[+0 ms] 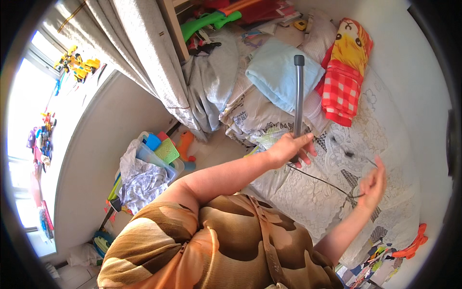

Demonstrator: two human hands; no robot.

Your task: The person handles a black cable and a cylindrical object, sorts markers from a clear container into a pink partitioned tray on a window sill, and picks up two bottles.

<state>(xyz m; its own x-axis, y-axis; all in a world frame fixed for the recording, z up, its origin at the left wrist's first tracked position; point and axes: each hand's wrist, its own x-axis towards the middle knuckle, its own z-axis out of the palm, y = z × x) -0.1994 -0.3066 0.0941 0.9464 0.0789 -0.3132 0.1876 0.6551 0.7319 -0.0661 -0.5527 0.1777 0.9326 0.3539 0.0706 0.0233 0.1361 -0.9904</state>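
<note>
While we stand over the bed with its white lace cover, our left hand is wrapped around a grey tube that rises upright above the bedding. Our right hand, fingers loosely curled, pinches a thin black cord running back toward the tube's lower end.

A bed with a white lace cover is carrying a folded light-blue blanket, a red-checked yellow plush cushion, and crumpled grey-white patterned bedding. An orange plastic toy is lying at its near edge.
</note>
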